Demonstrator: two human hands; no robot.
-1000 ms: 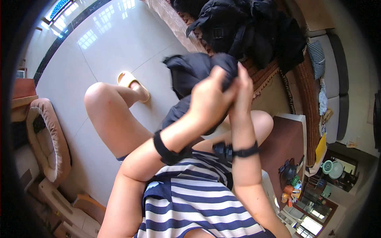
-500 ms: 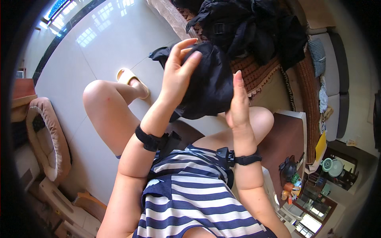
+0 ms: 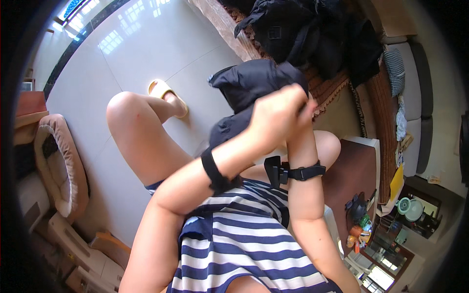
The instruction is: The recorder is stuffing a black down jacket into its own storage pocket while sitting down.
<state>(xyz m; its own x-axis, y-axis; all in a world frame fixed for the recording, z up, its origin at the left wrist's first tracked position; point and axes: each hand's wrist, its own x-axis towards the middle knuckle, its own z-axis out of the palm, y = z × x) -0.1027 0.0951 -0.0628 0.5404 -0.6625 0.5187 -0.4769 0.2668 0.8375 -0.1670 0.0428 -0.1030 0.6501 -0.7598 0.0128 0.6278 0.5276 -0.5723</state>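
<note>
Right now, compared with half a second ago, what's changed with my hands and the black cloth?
Your left hand swung right, across the black cloth, and curled in to meet your right hand; their grip is hidden. The cloth's upper left corner shifted right. The black fabric pile and yellow sandal stayed put.

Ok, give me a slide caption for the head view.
Left hand overlapping right hand, at bunched black fabric, pale floor tiles beyond.

There are two hands (image 3: 278,110), one held black bundle (image 3: 256,83), two wristbands (image 3: 211,168), one slipper (image 3: 158,89) and one pet bed (image 3: 74,161).
</note>
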